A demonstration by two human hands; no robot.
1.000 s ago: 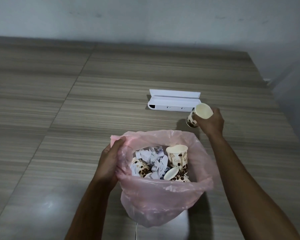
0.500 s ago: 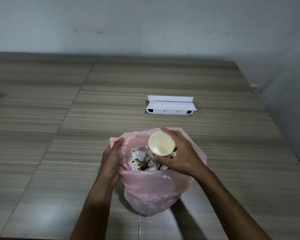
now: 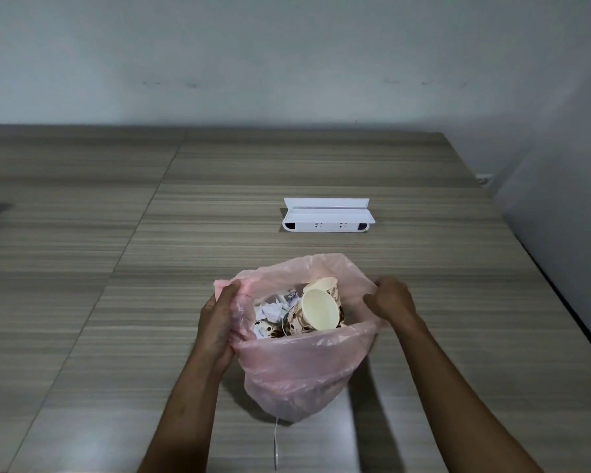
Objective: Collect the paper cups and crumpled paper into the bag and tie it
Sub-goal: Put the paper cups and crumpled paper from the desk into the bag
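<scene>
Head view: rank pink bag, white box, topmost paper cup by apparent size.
1. pink bag, clearly largest.
2. white box, next, though it lies farther from the camera, so its true size is unsure.
3. topmost paper cup, smallest, lying tilted inside the bag.

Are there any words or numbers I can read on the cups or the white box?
None can be read.
Cups in the pink bag: only brown blotches show; any lettering is too blurred.
White box on the table: small dark marks on its front, too small to read.
Crumpled paper: no writing that can be made out.
</scene>
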